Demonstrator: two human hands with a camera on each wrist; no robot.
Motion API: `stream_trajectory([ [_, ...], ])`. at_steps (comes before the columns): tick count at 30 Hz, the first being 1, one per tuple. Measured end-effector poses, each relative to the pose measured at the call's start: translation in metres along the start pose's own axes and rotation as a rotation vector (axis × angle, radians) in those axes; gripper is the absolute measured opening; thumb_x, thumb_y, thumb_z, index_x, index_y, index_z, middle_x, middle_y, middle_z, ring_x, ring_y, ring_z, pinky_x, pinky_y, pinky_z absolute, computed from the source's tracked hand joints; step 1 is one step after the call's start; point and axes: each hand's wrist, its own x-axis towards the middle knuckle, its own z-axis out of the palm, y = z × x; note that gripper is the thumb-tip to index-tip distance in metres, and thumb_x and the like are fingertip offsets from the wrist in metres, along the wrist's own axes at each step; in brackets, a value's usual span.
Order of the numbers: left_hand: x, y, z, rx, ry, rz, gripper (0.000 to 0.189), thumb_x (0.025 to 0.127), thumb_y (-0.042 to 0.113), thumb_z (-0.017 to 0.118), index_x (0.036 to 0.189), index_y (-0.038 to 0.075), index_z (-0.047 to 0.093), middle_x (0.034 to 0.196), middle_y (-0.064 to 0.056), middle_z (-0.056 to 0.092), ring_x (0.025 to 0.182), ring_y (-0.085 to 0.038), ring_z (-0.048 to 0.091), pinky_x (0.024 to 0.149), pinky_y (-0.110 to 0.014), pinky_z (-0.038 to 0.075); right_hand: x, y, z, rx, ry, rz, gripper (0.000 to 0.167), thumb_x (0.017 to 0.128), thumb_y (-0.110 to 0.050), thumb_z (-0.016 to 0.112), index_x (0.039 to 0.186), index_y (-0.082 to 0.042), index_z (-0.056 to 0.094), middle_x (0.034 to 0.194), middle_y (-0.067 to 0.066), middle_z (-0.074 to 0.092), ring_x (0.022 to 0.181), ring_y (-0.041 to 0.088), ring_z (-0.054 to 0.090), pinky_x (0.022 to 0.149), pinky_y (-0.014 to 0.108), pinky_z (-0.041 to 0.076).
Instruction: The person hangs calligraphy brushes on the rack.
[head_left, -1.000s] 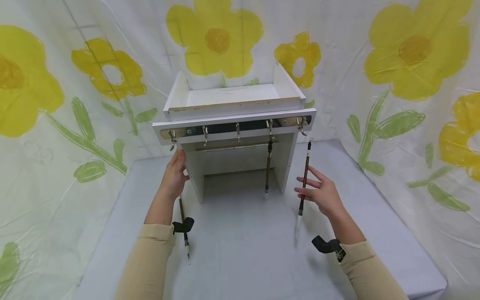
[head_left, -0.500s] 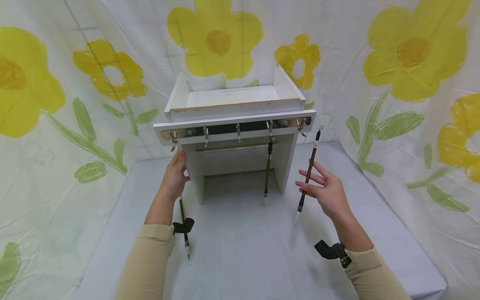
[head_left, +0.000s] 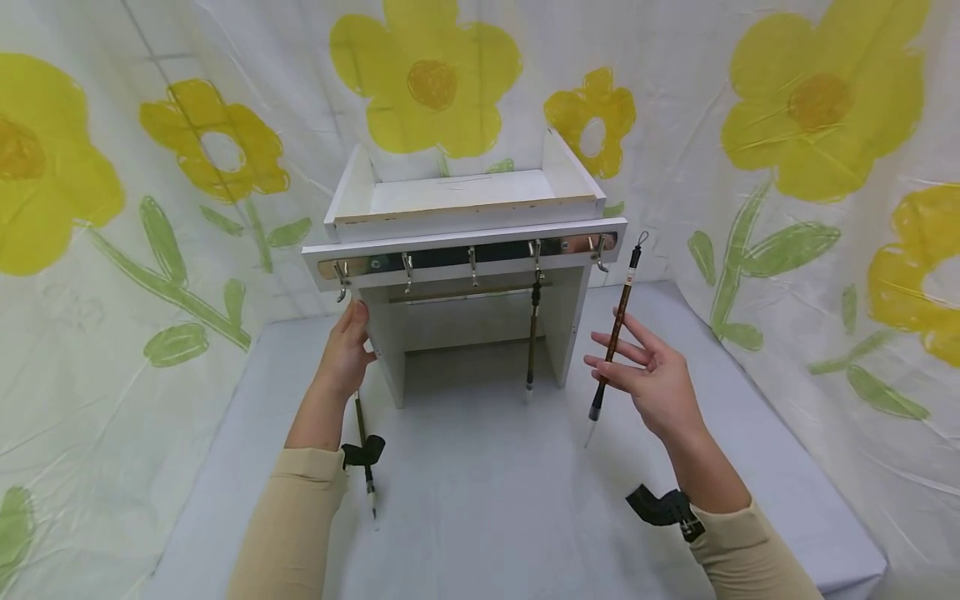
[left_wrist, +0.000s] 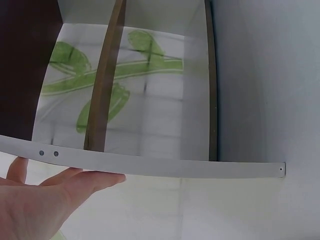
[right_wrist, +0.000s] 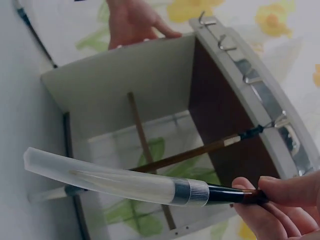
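Observation:
My right hand (head_left: 660, 385) pinches a calligraphy brush (head_left: 619, 315) by its brown handle, beside the right end of a white shelf (head_left: 457, 230). The brush slants, its hanging loop upward and its capped tip down; the clear cap (right_wrist: 110, 182) shows up close in the right wrist view. My left hand (head_left: 345, 354) rests against the outer face of the shelf's left side panel (left_wrist: 165, 166), fingers fairly straight. A second brush (head_left: 533, 337) hangs by its loop from a hook on the metal hook strip (head_left: 502, 252).
A third brush (head_left: 369, 479) is at the left, partly hidden behind my left arm. Several hooks line the shelf's front, and the rightmost hook (head_left: 598, 252) holds nothing. A pale cloth covers the table (head_left: 465, 517). Flowered sheeting (head_left: 675, 125) surrounds it.
My right hand has shifted slightly right, and the brush's loop end has risen and tipped right, away from the rightmost hook. The left hand stays against the shelf.

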Motion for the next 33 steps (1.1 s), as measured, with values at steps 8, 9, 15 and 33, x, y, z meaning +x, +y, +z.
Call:
stream_trajectory([
  [8, 0.002, -0.005, -0.001, -0.008, 0.003, 0.013, 0.069, 0.103, 0.06, 0.035, 0.163, 0.036, 0.01, 0.171, 0.0, 0.009, 0.156, -0.035, 0.009, 0.116, -0.072, 0.015, -0.006, -0.01, 0.009, -0.031, -0.044, -0.039, 0.081, 0.092, -0.002, 0.072, 0.16, -0.02, 0.031, 0.141, 0.021, 0.059, 0.103, 0.022, 0.074, 0.084, 0.033, 0.059],
  [9, 0.002, -0.004, -0.001, -0.012, 0.003, 0.012, 0.068, 0.104, 0.059, 0.035, 0.163, 0.035, 0.011, 0.171, 0.0, 0.009, 0.156, -0.035, 0.009, 0.116, -0.073, 0.014, -0.007, -0.011, 0.01, -0.041, -0.05, -0.045, 0.081, 0.092, -0.003, 0.073, 0.16, -0.02, 0.031, 0.141, 0.021, 0.059, 0.103, 0.022, 0.074, 0.084, 0.033, 0.059],
  [15, 0.002, -0.003, -0.001, -0.03, -0.006, 0.018, 0.066, 0.106, 0.055, 0.034, 0.163, 0.034, 0.01, 0.171, -0.001, 0.009, 0.156, -0.036, 0.009, 0.115, -0.073, 0.016, -0.012, -0.017, 0.019, -0.111, -0.119, -0.088, 0.079, 0.093, -0.006, 0.072, 0.16, -0.018, 0.031, 0.141, 0.02, 0.059, 0.104, 0.021, 0.074, 0.086, 0.031, 0.058],
  [33, 0.004, -0.006, -0.002, -0.043, -0.008, 0.029, 0.069, 0.105, 0.054, 0.036, 0.164, 0.032, 0.008, 0.171, -0.001, 0.008, 0.156, -0.036, 0.008, 0.115, -0.073, 0.014, -0.019, -0.03, 0.042, -0.141, -0.287, -0.214, 0.073, 0.092, 0.002, 0.07, 0.155, -0.017, 0.041, 0.136, 0.021, 0.062, 0.106, 0.025, 0.073, 0.084, 0.034, 0.059],
])
